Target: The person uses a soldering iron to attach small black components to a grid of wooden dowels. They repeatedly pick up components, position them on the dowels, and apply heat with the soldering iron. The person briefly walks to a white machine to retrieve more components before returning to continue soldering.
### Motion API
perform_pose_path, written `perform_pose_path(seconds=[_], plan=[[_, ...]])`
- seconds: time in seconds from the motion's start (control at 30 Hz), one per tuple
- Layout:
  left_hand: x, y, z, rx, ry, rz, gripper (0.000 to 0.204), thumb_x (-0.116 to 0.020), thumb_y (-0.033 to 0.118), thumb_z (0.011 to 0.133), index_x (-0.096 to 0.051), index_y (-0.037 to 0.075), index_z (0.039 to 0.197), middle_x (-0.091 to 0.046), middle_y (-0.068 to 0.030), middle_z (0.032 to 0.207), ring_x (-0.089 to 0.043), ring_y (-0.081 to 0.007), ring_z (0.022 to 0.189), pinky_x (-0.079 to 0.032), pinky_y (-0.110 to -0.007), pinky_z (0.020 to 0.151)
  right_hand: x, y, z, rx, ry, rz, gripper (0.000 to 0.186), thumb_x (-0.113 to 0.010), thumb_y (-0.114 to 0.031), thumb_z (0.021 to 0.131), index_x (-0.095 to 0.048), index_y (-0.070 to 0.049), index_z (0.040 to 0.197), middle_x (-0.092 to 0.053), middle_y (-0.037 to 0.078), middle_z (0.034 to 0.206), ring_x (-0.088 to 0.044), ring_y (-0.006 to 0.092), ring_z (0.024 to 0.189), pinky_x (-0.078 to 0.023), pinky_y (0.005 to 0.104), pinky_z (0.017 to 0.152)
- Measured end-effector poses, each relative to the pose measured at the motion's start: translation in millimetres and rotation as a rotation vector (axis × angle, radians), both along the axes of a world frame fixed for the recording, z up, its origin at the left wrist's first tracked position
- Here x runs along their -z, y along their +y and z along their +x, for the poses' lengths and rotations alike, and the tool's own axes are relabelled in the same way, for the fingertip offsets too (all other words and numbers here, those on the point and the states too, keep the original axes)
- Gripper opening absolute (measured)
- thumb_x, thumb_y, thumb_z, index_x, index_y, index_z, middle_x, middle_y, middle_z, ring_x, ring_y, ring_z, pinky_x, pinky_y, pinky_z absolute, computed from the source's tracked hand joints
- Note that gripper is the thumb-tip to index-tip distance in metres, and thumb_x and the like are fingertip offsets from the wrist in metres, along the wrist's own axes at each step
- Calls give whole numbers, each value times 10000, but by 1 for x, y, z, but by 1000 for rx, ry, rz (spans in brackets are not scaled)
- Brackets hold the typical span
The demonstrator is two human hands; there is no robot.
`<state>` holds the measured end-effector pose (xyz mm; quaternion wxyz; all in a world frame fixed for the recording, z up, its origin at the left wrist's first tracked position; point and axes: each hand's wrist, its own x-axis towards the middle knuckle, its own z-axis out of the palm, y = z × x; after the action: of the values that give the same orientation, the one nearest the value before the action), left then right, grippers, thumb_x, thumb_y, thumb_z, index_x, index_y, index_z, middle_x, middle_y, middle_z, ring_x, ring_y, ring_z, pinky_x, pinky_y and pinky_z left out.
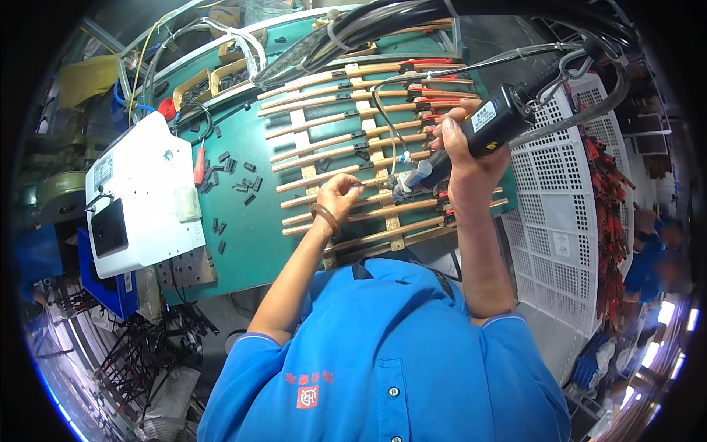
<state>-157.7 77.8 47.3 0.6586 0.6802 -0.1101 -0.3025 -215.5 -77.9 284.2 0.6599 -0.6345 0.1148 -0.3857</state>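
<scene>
My right hand [464,147] grips a black handheld power tool [491,120], whose metal head [418,175] rests low over one of several pale wooden rods [309,183], near the lower half of the row. The rods lie across wooden supports [300,129] and carry black clips and red-and-black end pieces. My left hand [340,195] is pinched at a rod just left of the tool's head, on something small and dark that I cannot make out. A thin clear tube [394,130] runs down to the tool head.
The green table [247,272] holds scattered small black parts [234,169], cardboard boxes [193,90], a red-handled tool [199,166] and a white machine [140,199]. Cables hang overhead. White perforated crates [552,243] with red parts stand right; another person in blue [646,261] is at far right.
</scene>
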Motion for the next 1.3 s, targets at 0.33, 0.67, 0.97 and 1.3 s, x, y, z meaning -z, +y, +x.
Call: perform_pose_path(seconds=[0.33,0.67,0.97,1.3], plan=[[-40,-7,35,312,-248,189,207,-727,40,754,-656,76,946,-547,-20,816,-558,-105,794,-471,-265,642,-1,1,-2,38,5,5,306,-587,58,809,-506,0,1098,-588,60,884,-597,119,734,-530,249,632],[-19,-16,10,217,-1079,314,197,-737,125,676,-644,87,846,-596,-67,887,-588,-278,837,-479,-363,732,8,8,15,87,-89,-28,301,-564,79,813,-497,3,1096,-592,71,862,-593,124,716,-510,244,614],[-7,-17,7,119,-1031,227,179,-753,150,671,-653,88,806,-592,-51,843,-572,-262,784,-480,-355,694,16,16,31,104,-136,-80,283,-561,68,821,-489,9,1088,-589,66,884,-599,121,725,-516,233,595],[-3,-18,6,137,-917,189,189,-766,145,666,-660,94,814,-591,-48,845,-577,-263,811,-489,-361,695,36,19,33,101,-121,-86,290,-545,98,821,-476,-11,1081,-581,69,891,-595,113,728,-523,223,595]])
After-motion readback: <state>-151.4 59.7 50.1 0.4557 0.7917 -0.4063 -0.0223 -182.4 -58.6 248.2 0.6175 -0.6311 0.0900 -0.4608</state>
